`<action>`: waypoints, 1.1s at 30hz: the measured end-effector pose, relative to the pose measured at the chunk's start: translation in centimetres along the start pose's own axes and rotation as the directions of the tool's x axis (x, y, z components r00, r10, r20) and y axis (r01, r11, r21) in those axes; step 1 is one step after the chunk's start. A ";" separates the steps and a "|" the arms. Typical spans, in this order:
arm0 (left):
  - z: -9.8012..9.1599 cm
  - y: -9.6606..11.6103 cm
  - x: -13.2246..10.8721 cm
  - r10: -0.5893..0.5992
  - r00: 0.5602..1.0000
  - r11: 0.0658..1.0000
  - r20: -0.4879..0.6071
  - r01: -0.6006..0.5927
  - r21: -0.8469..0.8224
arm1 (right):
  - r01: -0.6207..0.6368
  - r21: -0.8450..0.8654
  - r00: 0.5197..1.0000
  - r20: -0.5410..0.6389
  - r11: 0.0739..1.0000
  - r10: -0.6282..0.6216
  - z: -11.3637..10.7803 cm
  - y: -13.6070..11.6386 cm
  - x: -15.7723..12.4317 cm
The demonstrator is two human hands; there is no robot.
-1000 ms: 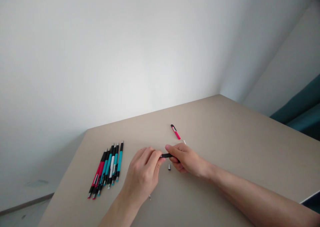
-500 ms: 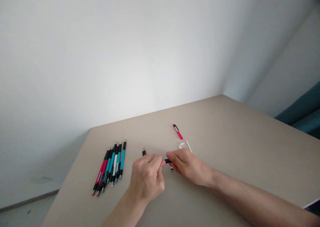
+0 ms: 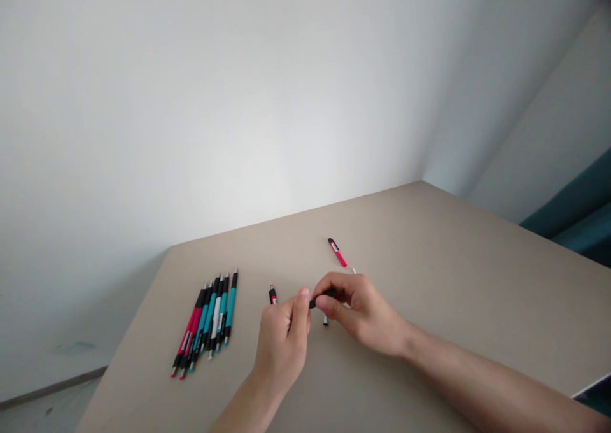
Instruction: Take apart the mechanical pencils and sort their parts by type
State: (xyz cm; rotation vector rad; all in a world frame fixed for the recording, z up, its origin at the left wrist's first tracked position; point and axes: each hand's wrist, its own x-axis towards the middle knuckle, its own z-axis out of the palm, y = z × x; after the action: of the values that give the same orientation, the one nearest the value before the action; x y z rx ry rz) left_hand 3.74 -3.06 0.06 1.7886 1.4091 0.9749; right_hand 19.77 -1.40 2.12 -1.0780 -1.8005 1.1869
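My left hand (image 3: 284, 339) has turned thumb-up, closed on the black grip (image 3: 327, 294)! My right fingers (image 3: 329, 307) pinch it too: fresh hold.

I note a white wall (image 3: 267, 102) behind the beige tabletop (image 3: 453, 255), with a grey smudge (image 3: 79, 346) low on its left side. A dark skirting strip (image 3: 52, 388) runs along the wall's foot, above a pale floor (image 3: 71, 411). At right, a teal curtain (image 3: 580, 220) shows folds beyond the table's edge; nearer, a dark, pale-edged object (image 3: 597, 395), unidentifiable, is partly in view.
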 end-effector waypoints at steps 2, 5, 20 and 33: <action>0.1 0.0 0.1 -0.032 0.999 0.999 -0.007 0.032 -0.038 | 0.046 0.054 0.999 -0.008 0.997 -0.045 0.0 0.0 0.1; 0.1 0.0 0.1 -0.047 0.999 0.997 0.001 0.047 -0.055 | -0.003 0.139 0.999 0.044 0.990 -0.004 0.2 0.2 0.2; 0.1 -0.5 0.2 -0.035 0.999 0.998 -0.017 0.036 0.044 | -0.046 0.213 0.996 0.080 0.976 0.030 0.2 0.7 0.5; 0.4 -1.2 0.4 0.319 0.940 0.911 0.116 -0.338 0.234 | -0.074 0.193 0.931 -0.339 0.978 0.137 -1.7 0.9 1.3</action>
State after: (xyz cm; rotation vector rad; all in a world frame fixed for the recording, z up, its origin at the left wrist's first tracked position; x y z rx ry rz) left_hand 3.59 -2.44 -1.10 2.2838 1.2510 0.9126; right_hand 20.96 0.58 1.94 -1.2082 -1.3521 1.1111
